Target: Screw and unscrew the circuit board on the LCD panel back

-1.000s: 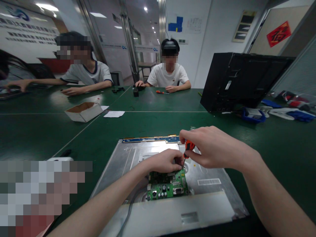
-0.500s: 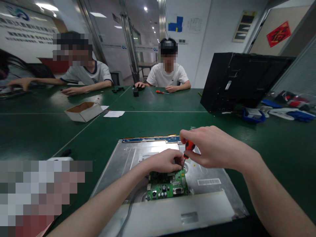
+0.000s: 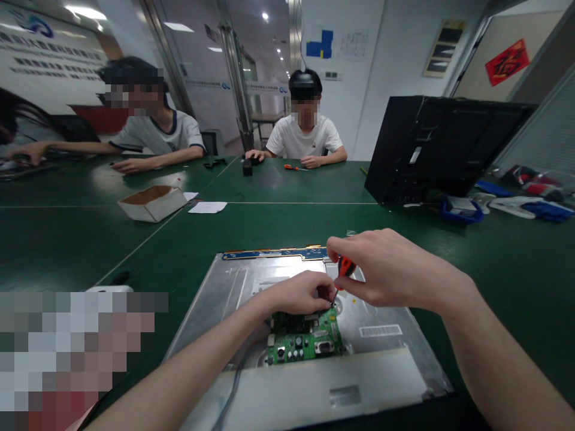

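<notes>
My right hand (image 3: 381,266) is closed around the red and black handle of a screwdriver (image 3: 345,267). The thin shaft slants down to the upper right corner of a green circuit board (image 3: 305,342). Beside the tip, my left hand (image 3: 305,291) rests over the board's upper edge, thumb and fingers pinched close to the shaft; whether they grip the shaft or a small part is hidden. The board sits on a silver metal display panel (image 3: 381,314) that lies flat on the table, with a blue circuit strip (image 3: 274,254) along its far edge.
A grey cable (image 3: 236,383) runs off the panel's near left. Farther off are an open white box (image 3: 155,206), white paper (image 3: 207,207), a black monitor housing (image 3: 435,149) and gloves (image 3: 534,208). Two people sit across the green table (image 3: 278,224); another screwdriver (image 3: 294,167) lies before one.
The screwdriver handle has turned slightly in my right hand, its tip staying at the board's corner. My left hand keeps its place. The far-left person's reaching hand has shifted left.
</notes>
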Available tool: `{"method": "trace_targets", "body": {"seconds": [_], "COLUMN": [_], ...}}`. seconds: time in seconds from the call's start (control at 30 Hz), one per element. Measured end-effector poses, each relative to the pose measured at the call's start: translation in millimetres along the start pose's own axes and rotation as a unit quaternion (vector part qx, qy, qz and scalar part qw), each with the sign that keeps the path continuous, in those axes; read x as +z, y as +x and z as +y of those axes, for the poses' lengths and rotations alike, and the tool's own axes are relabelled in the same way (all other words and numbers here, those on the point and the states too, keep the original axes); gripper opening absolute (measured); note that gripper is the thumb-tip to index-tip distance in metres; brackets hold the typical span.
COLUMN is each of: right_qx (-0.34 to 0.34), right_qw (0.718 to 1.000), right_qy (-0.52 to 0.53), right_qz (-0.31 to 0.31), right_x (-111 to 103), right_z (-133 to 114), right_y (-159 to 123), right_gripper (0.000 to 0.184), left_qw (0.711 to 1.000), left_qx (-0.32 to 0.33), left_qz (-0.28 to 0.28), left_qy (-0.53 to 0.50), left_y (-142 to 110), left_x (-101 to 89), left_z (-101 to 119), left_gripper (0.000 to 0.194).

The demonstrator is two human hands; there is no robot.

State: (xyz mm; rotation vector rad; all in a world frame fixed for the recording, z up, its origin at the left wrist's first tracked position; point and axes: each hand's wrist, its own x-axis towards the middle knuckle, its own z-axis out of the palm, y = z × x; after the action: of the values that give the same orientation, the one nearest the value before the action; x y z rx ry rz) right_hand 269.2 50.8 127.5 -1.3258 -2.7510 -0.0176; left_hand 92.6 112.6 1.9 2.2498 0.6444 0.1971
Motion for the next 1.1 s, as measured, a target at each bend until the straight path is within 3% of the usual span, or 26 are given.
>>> {"method": "trace_targets", "body": {"seconds": [0.1,0.3,0.53,0.73,0.9,1.1], "right_qx": [0.014,0.017,-0.003,0.014,0.012,-0.003], "right_qw": [1.000,1.000,1.000,1.000,1.000,1.000], "right_qy": [-0.014,-0.023,-0.002,-0.028,-0.012,-0.010], "right_qz": [-0.001,-0.008,-0.009,0.003,0.010,0.002], "right_x": [1.6,1.7,-1.4,3.1,2.9,1.4], "right_z": [1.4,1.0,-1.8,3.6,2.4,1.0], "right_y": [1.0,2.8,0.5,3.5,1.6,0.6], "right_gripper": [0.018,0.008,0.009,0.018,0.009,0.011], "left_qw": [1.000,1.000,1.000,1.000,1.000,1.000], "left_qx": [0.009,-0.001,0.000,0.009,0.001,0.009], "left_qz": [-0.010,0.002,0.003,-0.006,0.004,-0.003], "left_qy": [-0.005,-0.003,-0.006,-0.012,-0.006,-0.012], "left_y": [0.3,-0.9,-0.9,-0.6,-0.8,0.2], "left_x": [-0.3,-0.2,0.1,-1.4,-0.8,0.4], "left_z": [0.6,2.4,1.3,3.8,1.7,-0.8], "left_gripper": [0.015,0.011,0.010,0.014,0.010,0.015]}}
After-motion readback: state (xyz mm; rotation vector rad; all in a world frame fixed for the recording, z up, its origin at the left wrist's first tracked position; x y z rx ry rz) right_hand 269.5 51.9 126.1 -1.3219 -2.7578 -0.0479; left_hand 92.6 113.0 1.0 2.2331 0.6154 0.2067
